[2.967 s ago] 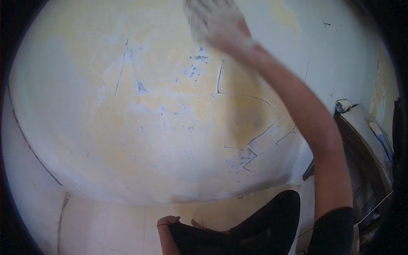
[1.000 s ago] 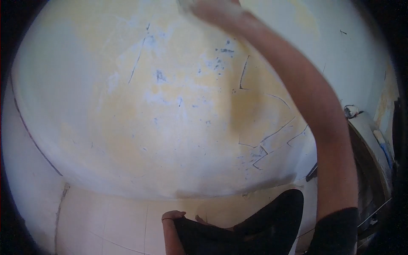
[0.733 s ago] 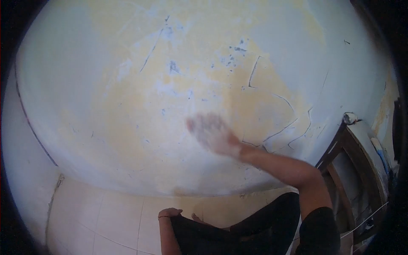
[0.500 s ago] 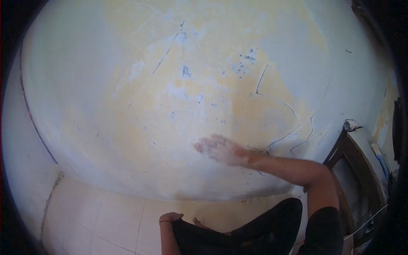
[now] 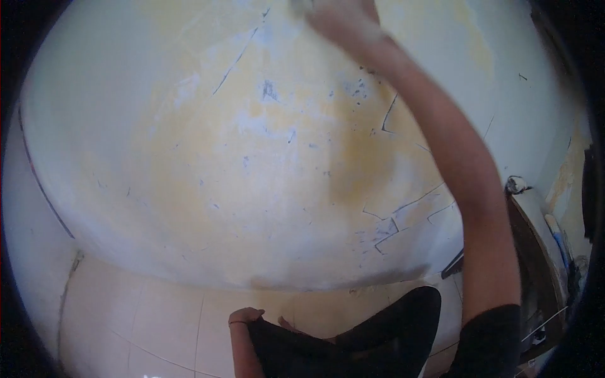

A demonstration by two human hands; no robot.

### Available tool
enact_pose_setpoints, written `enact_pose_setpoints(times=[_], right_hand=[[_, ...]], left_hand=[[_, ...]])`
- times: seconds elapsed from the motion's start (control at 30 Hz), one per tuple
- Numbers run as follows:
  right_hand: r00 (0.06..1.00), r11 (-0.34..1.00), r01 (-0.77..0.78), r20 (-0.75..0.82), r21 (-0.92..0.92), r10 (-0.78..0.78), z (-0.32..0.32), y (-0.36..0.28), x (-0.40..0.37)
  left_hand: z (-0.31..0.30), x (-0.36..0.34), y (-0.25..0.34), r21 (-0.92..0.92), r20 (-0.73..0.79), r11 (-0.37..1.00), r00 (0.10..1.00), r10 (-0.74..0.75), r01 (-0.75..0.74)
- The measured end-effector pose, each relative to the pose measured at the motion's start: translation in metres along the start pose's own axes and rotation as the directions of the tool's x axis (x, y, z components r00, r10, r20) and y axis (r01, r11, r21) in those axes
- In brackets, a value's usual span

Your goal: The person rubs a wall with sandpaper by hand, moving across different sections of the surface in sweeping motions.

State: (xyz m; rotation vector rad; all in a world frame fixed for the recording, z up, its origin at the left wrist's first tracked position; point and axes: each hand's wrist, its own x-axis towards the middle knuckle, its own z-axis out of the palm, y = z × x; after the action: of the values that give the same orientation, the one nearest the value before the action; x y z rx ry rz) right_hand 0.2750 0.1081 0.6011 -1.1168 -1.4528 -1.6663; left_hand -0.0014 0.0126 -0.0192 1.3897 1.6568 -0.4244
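My right hand [image 5: 343, 19] is raised high against the wall [image 5: 265, 189], blurred and partly cut off by the top edge of the head view. A greyish smear shows at its fingertips; I cannot tell whether it is an object or dusty fingers. Yellow and whitish patches, blue-grey chipped spots and thin dark cracks mark the wall surface. Low at the centre, my left hand [image 5: 246, 314] rests over the knee of my dark trousers [image 5: 315, 356], holding no object that shows. A thin dark band circles the left wrist.
Pale floor tiles [image 5: 164, 321] meet the wall's foot. To the right stands a dark wooden frame [image 5: 535, 252] with a small whitish bundle [image 5: 517, 184] at its top corner. A blue-and-white handled tool [image 5: 558, 236] is beside it. A dark line [image 5: 41, 176] runs down the left wall corner.
My right hand has swept up the wall from the middle to the top edge, the arm now stretched upward. The left hand stays at the knee; the view has shifted slightly.
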Motion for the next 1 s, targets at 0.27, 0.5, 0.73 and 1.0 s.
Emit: enact_pose_setpoints(times=[0.27, 0.5, 0.73, 1.0], right_hand=[[0.837, 0.815, 0.501, 0.076, 0.293, -0.542, -0.001, -0.136, -0.304], [0.666, 0.511, 0.611, -0.044, 0.605, -0.744, 0.011, -0.116, -0.299], [0.937, 0.927, 0.35, 0.037, -0.133, -0.349, 0.004, -0.005, 0.006], [0.985, 0.981, 0.13, -0.136, 0.147, -0.11, 0.016, -0.015, -0.001]], left_hand=[[0.005, 0.003, -0.008, 0.006, -0.037, 1.0, 0.999, 0.012, -0.012], [0.01, 0.008, -0.015, 0.037, -0.062, 0.999, 0.998, 0.034, -0.032], [0.005, 0.026, -0.016, 0.008, 0.017, 1.0, 0.999, 0.028, -0.029], [0.003, 0.015, -0.011, 0.02, 0.019, 0.999, 0.999, 0.041, -0.041]])
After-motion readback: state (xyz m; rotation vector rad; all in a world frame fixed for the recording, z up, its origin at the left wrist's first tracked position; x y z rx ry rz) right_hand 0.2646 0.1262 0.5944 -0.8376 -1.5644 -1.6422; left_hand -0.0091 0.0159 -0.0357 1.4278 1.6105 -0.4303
